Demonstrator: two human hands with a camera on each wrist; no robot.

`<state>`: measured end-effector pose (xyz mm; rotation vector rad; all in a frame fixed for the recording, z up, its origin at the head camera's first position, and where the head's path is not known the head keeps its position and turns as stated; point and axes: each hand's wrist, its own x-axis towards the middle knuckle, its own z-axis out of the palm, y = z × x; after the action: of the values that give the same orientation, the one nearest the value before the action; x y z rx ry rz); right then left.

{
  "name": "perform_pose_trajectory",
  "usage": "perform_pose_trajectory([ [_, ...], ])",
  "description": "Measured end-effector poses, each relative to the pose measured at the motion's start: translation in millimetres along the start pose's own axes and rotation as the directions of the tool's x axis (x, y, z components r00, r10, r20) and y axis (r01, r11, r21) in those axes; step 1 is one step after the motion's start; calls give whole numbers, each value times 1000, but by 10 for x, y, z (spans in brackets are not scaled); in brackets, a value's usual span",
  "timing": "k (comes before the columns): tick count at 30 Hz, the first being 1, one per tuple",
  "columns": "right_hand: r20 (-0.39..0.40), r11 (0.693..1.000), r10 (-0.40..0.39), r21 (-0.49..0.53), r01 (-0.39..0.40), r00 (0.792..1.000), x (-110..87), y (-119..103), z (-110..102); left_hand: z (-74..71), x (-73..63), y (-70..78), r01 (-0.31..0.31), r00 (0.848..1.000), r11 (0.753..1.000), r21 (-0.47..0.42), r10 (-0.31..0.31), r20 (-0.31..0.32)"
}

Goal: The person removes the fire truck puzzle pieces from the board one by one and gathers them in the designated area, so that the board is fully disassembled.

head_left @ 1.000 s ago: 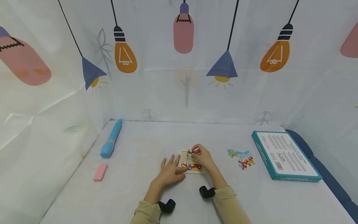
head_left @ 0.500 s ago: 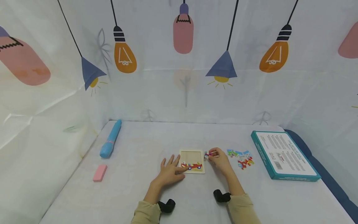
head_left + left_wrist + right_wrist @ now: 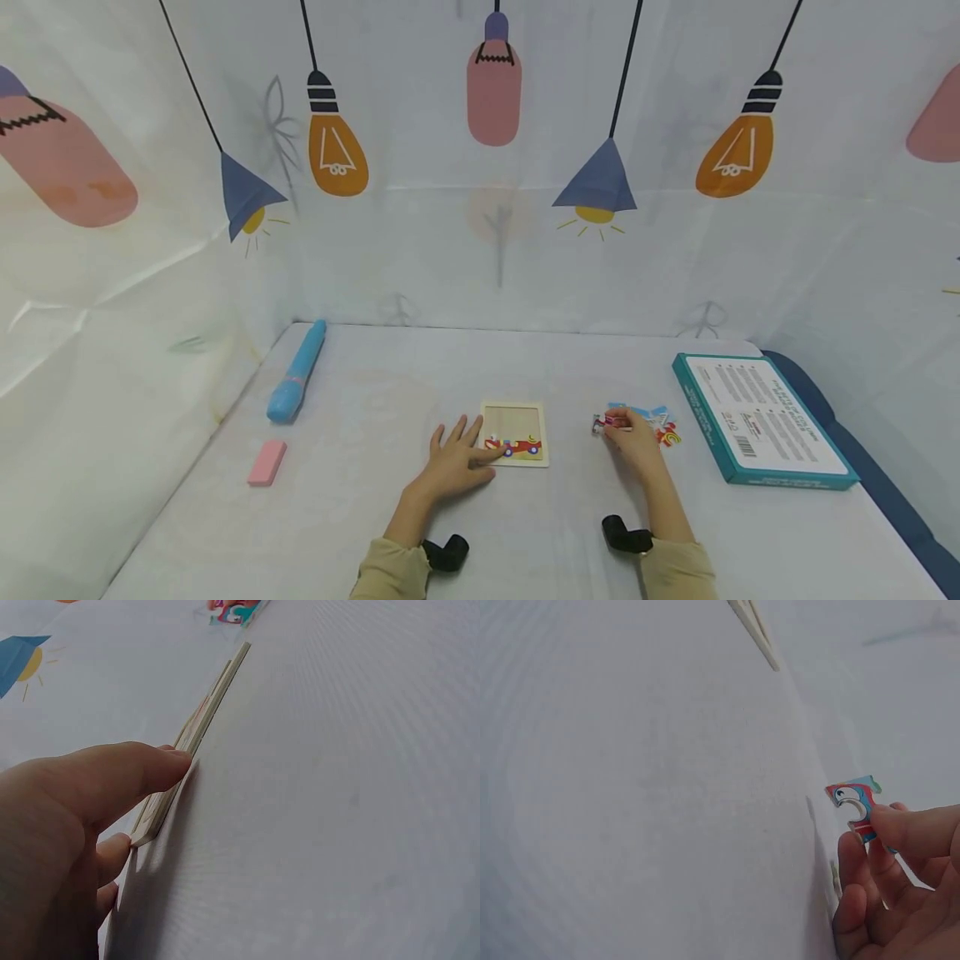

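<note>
A wooden puzzle tray (image 3: 513, 417) lies mid-table, its bottom row filled with pieces picturing a red vehicle (image 3: 528, 448). My left hand (image 3: 453, 463) rests on the tray's left side, fingers spread; in the left wrist view its thumb touches the near edge of the tray (image 3: 196, 735). My right hand (image 3: 636, 437) pinches a jigsaw piece (image 3: 855, 806) between thumb and fingers. Red and blue, with a cartoon eye, this piece is held up off the table. Behind that hand lie loose jigsaw pieces (image 3: 660, 414), partly covered by it.
At the right lies a teal-edged box (image 3: 765, 417) with a printed white face. A blue microphone-shaped toy (image 3: 297, 372) and a pink block (image 3: 267, 463) are on the left side. Printed fabric (image 3: 420, 250) hangs behind the table.
My right hand has moved right, from over the tray to the loose pieces, carrying the jigsaw piece with it. The left hand has stayed on the tray.
</note>
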<state>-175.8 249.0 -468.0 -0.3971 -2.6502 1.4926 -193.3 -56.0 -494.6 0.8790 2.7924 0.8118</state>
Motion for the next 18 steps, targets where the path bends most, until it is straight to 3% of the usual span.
perform_pose_trajectory([
  [11,-49,994,10,-109,-15,999,-21,59,-156,-11,6,5,25,1000,1000,-12,-25,19],
  [18,-94,959,-11,-282,-16,995,-24,67,-154,-18,1,17,17,1000,1000,11,-17,9],
])
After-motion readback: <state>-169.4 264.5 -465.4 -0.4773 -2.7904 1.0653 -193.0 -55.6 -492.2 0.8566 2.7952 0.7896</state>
